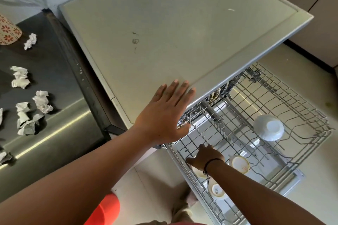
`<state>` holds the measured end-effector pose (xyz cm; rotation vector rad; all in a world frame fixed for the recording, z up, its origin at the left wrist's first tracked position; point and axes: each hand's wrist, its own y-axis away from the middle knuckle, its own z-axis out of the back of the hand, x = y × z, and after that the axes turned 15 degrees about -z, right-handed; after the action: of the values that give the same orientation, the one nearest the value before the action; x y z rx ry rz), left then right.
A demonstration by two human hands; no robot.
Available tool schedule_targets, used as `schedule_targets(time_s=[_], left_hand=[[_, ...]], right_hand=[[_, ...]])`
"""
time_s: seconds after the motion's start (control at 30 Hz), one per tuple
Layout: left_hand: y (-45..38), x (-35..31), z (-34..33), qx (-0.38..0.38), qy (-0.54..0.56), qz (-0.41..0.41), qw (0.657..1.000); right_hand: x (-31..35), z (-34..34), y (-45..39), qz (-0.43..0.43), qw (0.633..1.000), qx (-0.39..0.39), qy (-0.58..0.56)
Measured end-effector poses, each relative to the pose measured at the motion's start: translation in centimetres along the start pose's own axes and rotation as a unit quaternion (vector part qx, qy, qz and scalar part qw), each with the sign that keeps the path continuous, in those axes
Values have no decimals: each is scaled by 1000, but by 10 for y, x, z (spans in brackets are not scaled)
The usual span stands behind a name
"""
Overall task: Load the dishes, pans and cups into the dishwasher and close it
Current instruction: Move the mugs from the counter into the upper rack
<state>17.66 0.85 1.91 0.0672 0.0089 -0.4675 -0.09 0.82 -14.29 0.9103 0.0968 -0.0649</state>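
Head view: left hand (164, 113) spread flat on the dishwasher top (173, 29), holding nothing; right hand (204, 157) low in the pulled-out rack (274, 100) over a half-hidden cup (198, 172), grip unclear; two more cups (240, 164) near, white bowl (268, 127) upturned farther right.

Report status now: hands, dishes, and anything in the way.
Left hand flat on grey dishwasher top, open. Right hand down in pulled-out wire rack, grip unclear. White upturned bowl and cream cups loaded. Nothing blocking.
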Motion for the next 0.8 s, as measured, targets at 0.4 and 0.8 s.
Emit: schedule_targets(time_s=[0.4, 0.8], left_hand=[[3, 3, 4, 14, 39, -3, 999], [87, 31, 23, 36, 85, 48, 995]], right_hand=[[-58, 88, 22, -30, 870, -147, -470], [63, 168, 160, 242, 737, -267, -572]])
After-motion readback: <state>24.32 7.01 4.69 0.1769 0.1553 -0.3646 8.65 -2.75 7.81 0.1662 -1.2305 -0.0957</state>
